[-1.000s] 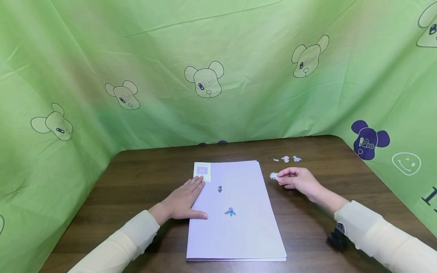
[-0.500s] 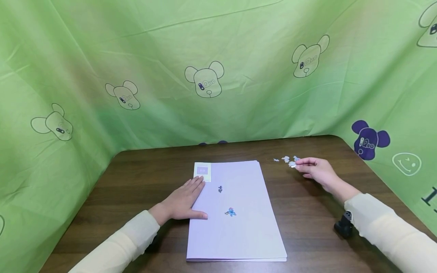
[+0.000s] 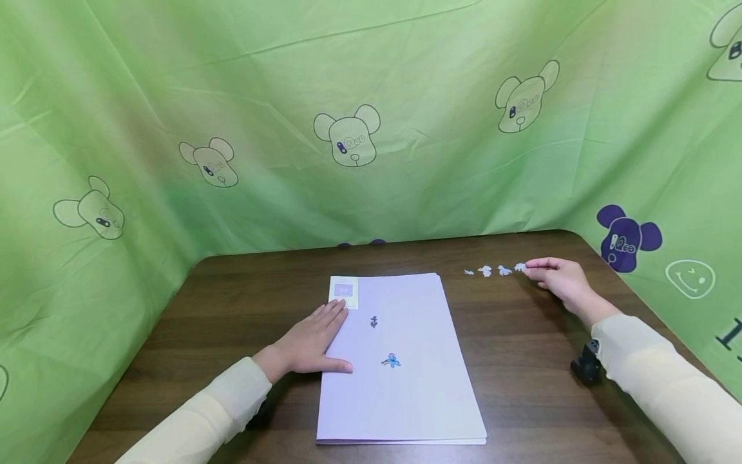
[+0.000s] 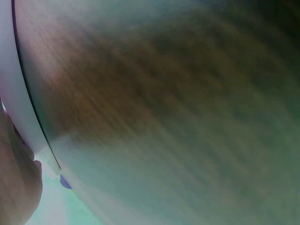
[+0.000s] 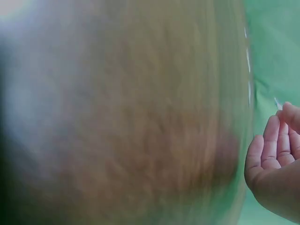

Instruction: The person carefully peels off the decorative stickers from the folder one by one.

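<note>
**White piece (image 3: 520,267) in a right-hand pinch, far end of a row of four**

Right hand (image 3: 562,281): thumb and fingertips closed together on the piece's edge, no visible gap. Right wrist view agrees (only a pale sliver shows past the fingertips there). Can't tell whether the piece touches the table (image 3: 232,309) or sits just above it.

Held piece is rightmost in the row, near the far edge of the brown wood. Leftward from it: a pale blue cutout (image 3: 504,270) just beside, then a white cutout (image 3: 485,271), then a tiny bluish cutout (image 3: 468,272).

Left hand (image 3: 313,339): laid flat on the left edge of the lilac sheet stack (image 3: 417,412), thumb spread from the fingers, grasping nothing. Fingertips reach the lower edge of the corner label (image 3: 343,289). On the stack: a small dark figure (image 3: 373,321) and, nearer the person, a blue figure (image 3: 391,360).

Green cloth (image 3: 435,180) with mouse-eared heads hangs behind. Left wrist view mostly blurred.
</note>
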A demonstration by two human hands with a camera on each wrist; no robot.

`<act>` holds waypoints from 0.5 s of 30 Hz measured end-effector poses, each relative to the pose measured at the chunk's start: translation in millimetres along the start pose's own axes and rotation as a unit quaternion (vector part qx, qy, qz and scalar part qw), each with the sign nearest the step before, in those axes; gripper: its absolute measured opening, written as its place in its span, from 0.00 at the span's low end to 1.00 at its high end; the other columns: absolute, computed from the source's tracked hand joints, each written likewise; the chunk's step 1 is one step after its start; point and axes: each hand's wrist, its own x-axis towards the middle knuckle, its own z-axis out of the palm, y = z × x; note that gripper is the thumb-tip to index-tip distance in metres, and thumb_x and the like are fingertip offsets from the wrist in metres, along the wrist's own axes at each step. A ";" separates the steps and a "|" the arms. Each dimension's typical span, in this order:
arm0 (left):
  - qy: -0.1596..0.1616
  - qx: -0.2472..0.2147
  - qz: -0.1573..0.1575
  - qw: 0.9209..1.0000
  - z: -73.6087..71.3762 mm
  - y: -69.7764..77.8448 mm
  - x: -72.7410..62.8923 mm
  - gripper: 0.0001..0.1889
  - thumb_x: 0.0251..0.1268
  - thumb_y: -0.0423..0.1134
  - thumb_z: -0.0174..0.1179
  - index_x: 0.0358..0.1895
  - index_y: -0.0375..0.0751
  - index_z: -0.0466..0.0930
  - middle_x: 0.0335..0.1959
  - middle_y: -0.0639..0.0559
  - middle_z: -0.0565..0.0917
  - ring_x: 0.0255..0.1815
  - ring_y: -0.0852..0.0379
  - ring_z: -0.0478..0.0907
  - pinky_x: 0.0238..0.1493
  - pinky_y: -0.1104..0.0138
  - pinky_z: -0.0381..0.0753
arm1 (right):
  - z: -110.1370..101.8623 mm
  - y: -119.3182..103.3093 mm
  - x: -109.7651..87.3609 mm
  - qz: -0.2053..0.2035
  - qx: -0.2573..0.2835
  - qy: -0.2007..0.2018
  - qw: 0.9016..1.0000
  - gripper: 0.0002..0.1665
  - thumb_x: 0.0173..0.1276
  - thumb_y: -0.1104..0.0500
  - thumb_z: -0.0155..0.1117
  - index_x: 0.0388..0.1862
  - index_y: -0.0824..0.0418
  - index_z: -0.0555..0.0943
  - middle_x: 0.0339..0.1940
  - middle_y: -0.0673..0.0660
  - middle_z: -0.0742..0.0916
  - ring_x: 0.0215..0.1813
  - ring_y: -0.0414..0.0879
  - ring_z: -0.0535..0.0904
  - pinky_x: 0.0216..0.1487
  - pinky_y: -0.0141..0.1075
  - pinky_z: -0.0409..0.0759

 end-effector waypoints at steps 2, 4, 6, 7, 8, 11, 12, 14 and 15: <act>-0.001 -0.001 0.000 1.000 0.3 -0.4 0.1 0.60 0.52 0.83 0.38 0.78 0.38 0.43 0.79 0.46 0.43 0.78 0.53 0.36 0.74 0.60 0.42 | -3.5 1.9 3.4 0.003 -0.012 0.008 1.000 0.07 0.67 0.62 0.66 0.42 0.62 0.85 0.28 0.34 0.84 0.32 0.28 0.78 0.35 0.26 0.79; -0.001 -0.004 0.000 1.000 0.3 -0.6 0.2 0.60 0.52 0.83 0.38 0.78 0.38 0.43 0.79 0.46 0.42 0.78 0.52 0.36 0.74 0.60 0.42 | -6.4 3.2 6.3 0.004 -0.022 0.013 1.000 0.06 0.67 0.61 0.66 0.41 0.60 0.85 0.28 0.34 0.83 0.31 0.29 0.77 0.34 0.26 0.79; -0.002 -0.005 -0.001 1.000 0.0 -0.5 0.0 0.60 0.52 0.83 0.38 0.78 0.39 0.43 0.79 0.46 0.42 0.78 0.52 0.36 0.74 0.60 0.42 | -8.6 4.0 8.8 0.007 -0.028 0.014 0.999 0.05 0.67 0.61 0.66 0.40 0.59 0.85 0.28 0.34 0.83 0.31 0.30 0.76 0.33 0.27 0.78; -0.002 -0.006 -0.001 1.000 -0.2 -0.3 -0.1 0.60 0.52 0.83 0.38 0.78 0.39 0.43 0.79 0.46 0.43 0.78 0.52 0.36 0.74 0.59 0.42 | -9.3 4.2 9.7 0.008 -0.029 0.015 0.999 0.04 0.67 0.61 0.66 0.39 0.57 0.85 0.28 0.35 0.83 0.31 0.30 0.76 0.33 0.27 0.78; -0.002 -0.007 -0.001 1.000 -0.6 -0.2 -0.2 0.60 0.52 0.83 0.39 0.78 0.39 0.43 0.79 0.46 0.43 0.78 0.52 0.37 0.74 0.59 0.42 | -9.8 4.2 10.5 0.010 -0.030 0.014 0.999 0.04 0.67 0.61 0.66 0.39 0.57 0.85 0.27 0.35 0.83 0.31 0.31 0.76 0.32 0.28 0.78; 0.000 -0.007 0.000 1.000 -0.7 -0.1 -0.3 0.60 0.53 0.82 0.39 0.78 0.38 0.44 0.79 0.46 0.43 0.78 0.52 0.37 0.74 0.59 0.43 | -10.2 4.3 12.7 0.013 -0.029 0.013 0.999 0.03 0.67 0.61 0.66 0.38 0.56 0.85 0.27 0.35 0.83 0.31 0.31 0.76 0.33 0.28 0.78; 0.001 -0.008 0.001 1.000 -0.6 -0.3 -0.2 0.60 0.53 0.82 0.39 0.78 0.38 0.44 0.79 0.46 0.43 0.78 0.52 0.37 0.74 0.59 0.43 | -10.0 4.1 13.2 0.015 -0.028 0.013 0.999 0.03 0.67 0.61 0.66 0.38 0.56 0.85 0.27 0.36 0.84 0.30 0.31 0.76 0.32 0.28 0.78; 0.002 -0.010 0.002 1.000 -0.3 -0.8 -0.2 0.60 0.53 0.82 0.39 0.78 0.38 0.44 0.79 0.46 0.43 0.78 0.52 0.37 0.74 0.58 0.43 | -9.2 3.7 14.3 0.016 -0.028 0.013 0.999 0.03 0.67 0.61 0.66 0.38 0.56 0.85 0.27 0.35 0.84 0.30 0.31 0.76 0.32 0.28 0.78; 0.002 -0.010 0.002 1.000 0.0 -1.1 -0.2 0.60 0.53 0.82 0.40 0.78 0.38 0.44 0.79 0.46 0.43 0.78 0.52 0.37 0.74 0.58 0.43 | -8.7 3.6 14.9 0.016 -0.027 0.014 0.999 0.04 0.67 0.62 0.66 0.39 0.58 0.85 0.27 0.36 0.84 0.30 0.31 0.76 0.32 0.28 0.78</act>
